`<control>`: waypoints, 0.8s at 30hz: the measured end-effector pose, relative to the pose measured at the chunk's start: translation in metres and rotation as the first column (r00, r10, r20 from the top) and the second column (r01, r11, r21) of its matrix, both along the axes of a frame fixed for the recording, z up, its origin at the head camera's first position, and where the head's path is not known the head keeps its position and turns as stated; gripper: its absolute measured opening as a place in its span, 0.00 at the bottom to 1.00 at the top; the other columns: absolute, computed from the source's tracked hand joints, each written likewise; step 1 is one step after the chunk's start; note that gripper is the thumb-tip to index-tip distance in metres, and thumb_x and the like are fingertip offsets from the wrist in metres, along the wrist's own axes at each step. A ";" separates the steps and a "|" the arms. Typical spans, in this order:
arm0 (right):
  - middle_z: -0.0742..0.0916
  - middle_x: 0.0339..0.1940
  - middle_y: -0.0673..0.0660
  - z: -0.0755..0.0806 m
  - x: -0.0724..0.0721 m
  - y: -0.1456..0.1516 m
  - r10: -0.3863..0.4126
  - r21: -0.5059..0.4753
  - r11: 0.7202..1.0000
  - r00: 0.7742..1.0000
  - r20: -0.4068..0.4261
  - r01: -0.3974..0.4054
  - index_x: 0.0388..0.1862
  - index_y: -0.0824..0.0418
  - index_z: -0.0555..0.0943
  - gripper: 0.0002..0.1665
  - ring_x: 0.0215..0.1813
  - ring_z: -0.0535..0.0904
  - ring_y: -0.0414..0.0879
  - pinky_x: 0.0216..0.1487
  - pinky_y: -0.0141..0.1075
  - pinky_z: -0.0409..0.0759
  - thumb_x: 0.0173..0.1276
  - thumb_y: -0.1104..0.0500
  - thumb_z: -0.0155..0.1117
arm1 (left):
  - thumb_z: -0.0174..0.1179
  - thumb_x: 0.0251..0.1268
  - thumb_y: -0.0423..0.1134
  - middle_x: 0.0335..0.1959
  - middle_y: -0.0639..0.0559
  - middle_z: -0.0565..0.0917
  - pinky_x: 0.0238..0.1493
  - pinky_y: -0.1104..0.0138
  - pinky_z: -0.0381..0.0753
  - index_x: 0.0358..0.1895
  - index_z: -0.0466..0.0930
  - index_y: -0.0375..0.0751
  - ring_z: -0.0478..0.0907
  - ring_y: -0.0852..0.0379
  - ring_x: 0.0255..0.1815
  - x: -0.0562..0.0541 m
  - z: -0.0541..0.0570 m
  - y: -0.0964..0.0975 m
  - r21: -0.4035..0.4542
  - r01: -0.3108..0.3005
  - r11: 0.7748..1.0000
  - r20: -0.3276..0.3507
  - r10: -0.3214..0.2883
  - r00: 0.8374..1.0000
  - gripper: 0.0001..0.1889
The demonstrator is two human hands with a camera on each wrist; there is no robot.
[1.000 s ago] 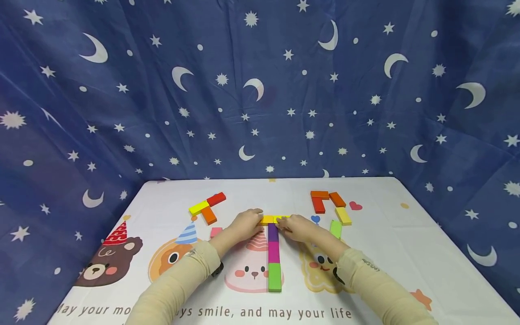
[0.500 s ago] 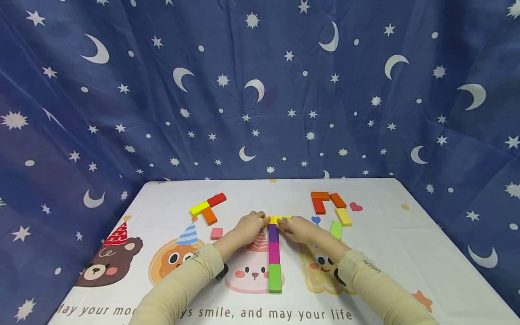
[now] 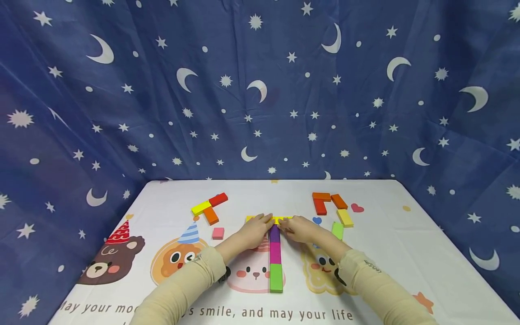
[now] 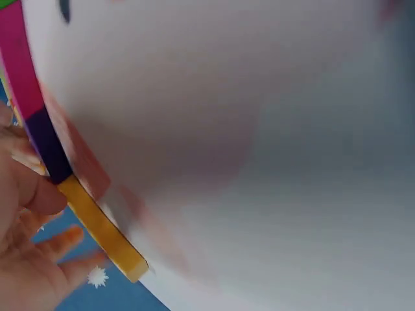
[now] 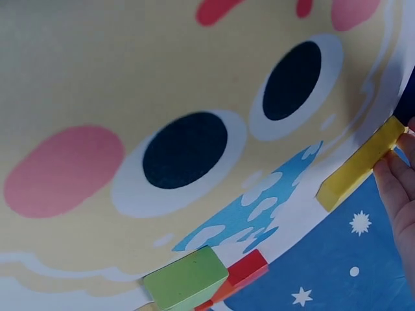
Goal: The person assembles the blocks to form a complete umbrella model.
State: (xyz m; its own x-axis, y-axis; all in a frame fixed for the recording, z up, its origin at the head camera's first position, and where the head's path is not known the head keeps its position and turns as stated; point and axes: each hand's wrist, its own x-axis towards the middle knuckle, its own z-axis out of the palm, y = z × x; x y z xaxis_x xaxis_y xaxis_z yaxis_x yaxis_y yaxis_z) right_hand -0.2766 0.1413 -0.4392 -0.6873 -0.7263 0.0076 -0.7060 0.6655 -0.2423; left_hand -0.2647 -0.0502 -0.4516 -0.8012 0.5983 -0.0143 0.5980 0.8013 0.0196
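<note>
A T of blocks lies flat on the white tablecloth. Its stem joins a purple block [image 3: 274,233], a magenta block [image 3: 275,253] and a green block [image 3: 276,278]. Yellow blocks form the crossbar at the far end. My left hand [image 3: 255,230] lies over the left part of the crossbar; its thumb touches the orange-yellow block [image 4: 104,227] near the purple one, its other fingers loosely spread behind. With my right hand [image 3: 302,229] I pinch the right yellow block [image 5: 363,162] near the middle of the bar; the block's outer end sticks out past my fingers.
At the back left lie a yellow block [image 3: 201,208], a red block [image 3: 218,199] and an orange block [image 3: 211,215]. A small pink block [image 3: 218,233] sits nearer. Several orange, red, cream and light green blocks [image 3: 337,229] form an arc at right. A starry blue curtain [image 3: 260,90] hangs behind.
My left hand has slid right along the crossbar toward the middle, uncovering its left end and the small pink block. My right hand has stayed nearly still.
</note>
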 end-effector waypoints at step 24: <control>0.82 0.56 0.64 0.003 -0.009 0.021 0.036 -0.089 0.996 0.985 0.167 -0.021 0.55 0.68 0.79 0.18 0.61 0.77 0.59 0.61 0.49 0.74 0.67 0.67 0.53 | 0.54 0.63 0.32 0.71 0.48 0.66 0.66 0.49 0.67 0.68 0.66 0.41 0.63 0.46 0.71 0.007 0.001 0.013 -0.011 -0.030 0.999 0.072 0.030 0.997 0.27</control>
